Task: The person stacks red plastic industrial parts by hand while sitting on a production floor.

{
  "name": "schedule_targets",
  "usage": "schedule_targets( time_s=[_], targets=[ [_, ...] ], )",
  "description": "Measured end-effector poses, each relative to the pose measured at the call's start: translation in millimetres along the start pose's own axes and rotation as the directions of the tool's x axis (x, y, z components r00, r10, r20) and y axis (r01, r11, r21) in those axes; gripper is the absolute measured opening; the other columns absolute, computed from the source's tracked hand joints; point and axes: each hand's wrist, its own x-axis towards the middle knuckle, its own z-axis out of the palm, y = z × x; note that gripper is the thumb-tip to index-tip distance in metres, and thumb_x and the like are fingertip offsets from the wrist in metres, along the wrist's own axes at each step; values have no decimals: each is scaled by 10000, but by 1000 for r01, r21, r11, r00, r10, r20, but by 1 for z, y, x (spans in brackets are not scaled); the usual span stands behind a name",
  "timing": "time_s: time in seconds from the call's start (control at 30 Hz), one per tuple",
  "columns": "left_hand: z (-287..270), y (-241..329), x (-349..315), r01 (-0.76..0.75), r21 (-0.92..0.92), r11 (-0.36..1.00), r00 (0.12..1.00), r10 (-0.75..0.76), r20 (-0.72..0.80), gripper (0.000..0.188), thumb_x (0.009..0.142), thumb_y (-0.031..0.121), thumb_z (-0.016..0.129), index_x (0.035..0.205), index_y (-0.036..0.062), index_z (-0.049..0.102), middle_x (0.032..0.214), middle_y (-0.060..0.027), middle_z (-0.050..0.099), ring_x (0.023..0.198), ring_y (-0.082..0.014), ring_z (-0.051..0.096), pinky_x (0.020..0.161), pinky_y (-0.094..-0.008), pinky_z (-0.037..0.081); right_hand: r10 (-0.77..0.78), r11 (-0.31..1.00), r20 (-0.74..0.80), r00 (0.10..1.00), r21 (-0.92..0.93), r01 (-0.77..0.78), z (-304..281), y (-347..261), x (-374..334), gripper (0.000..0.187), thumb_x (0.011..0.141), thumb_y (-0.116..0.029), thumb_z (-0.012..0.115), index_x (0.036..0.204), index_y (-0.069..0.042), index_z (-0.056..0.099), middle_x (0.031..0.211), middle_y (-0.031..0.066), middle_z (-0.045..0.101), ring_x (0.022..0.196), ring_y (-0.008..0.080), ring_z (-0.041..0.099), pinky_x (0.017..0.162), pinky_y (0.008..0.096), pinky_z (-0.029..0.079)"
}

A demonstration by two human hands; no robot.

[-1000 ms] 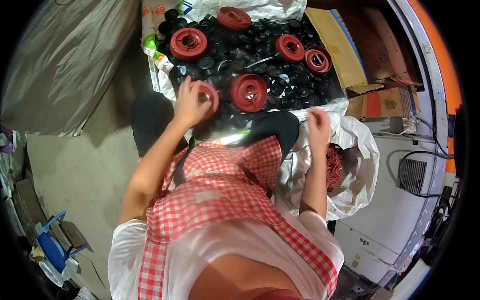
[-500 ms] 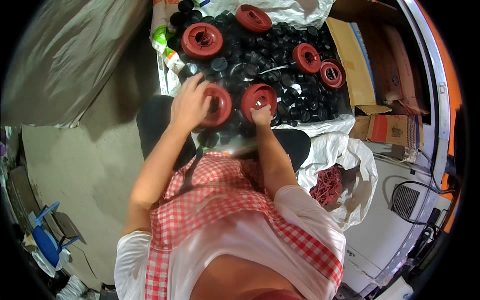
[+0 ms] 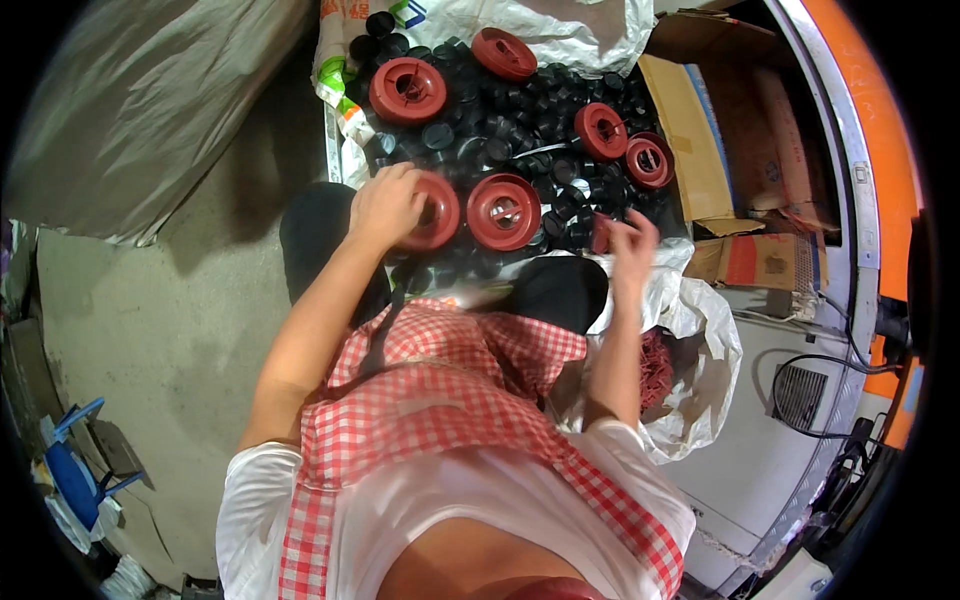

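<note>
My left hand (image 3: pixel 388 208) curls round the left rim of a red round plastic part (image 3: pixel 436 211), covering that edge. Beside it, a second red round plastic part (image 3: pixel 503 212) with a crossbar in its central hole lies untouched. To the right, my right hand (image 3: pixel 632 248) is slightly blurred, its fingers closed at a small dark red plastic piece (image 3: pixel 601 232). Several more red round parts (image 3: pixel 407 91) rest farther back on a heap of black plastic caps (image 3: pixel 500 130). Below my right hand, a white sack (image 3: pixel 712 350) holds thin red plastic scraps (image 3: pixel 655 372).
White plastic sheeting (image 3: pixel 590 35) borders the heap of caps. At the right stand opened cardboard boxes (image 3: pixel 695 130) and a grey metal cabinet (image 3: pixel 745 400) with a black cable. A large grey cloth (image 3: pixel 130 110) hangs at the left. A blue stool (image 3: pixel 75 480) is at the lower left.
My right hand has left the right-hand red part and moved right, toward the sack. That part's crossbar now shows in full. My left hand stays at the left-hand part.
</note>
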Motion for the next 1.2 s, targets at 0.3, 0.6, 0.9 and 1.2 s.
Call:
schedule_targets(
  time_s=[0.3,0.6,0.9,1.2],
  targets=[
    [-6,10,-12,-68,-41,997,998,68,0,298,786,166,610,1071,80,603,1136,-68,592,1057,-261,558,872,-389,480,-479,323,-150,865,-946,15,-185,24,-74,474,835,-137,624,1258,13,472,1150,185,579,1022,329,572,884,395,455],
    [-3,0,-9,-10,-19,1000,999,11,47,244,781,166,617,1005,72,598,1040,-77,600,968,-276,577,814,-397,492,633,380,443,635,536,-754,138,123,36,186,880,-210,619,991,-68,573,959,89,599,894,242,589,698,347,512],
    [20,-7,4,61,-39,997,989,-55,136,273,770,192,622,1008,58,611,1004,-120,612,985,-296,591,834,-415,490,828,430,175,533,411,-804,221,199,26,407,837,-282,603,1160,-37,562,1087,99,600,1013,252,580,832,432,480],
    [8,-7,5,136,-434,890,991,-119,67,485,785,352,643,1165,55,591,1112,-175,610,1049,-320,584,900,-391,462,205,624,582,787,541,-563,167,20,-6,344,913,-287,503,1150,-45,562,1083,117,606,1008,272,565,897,410,456]
  ],
)
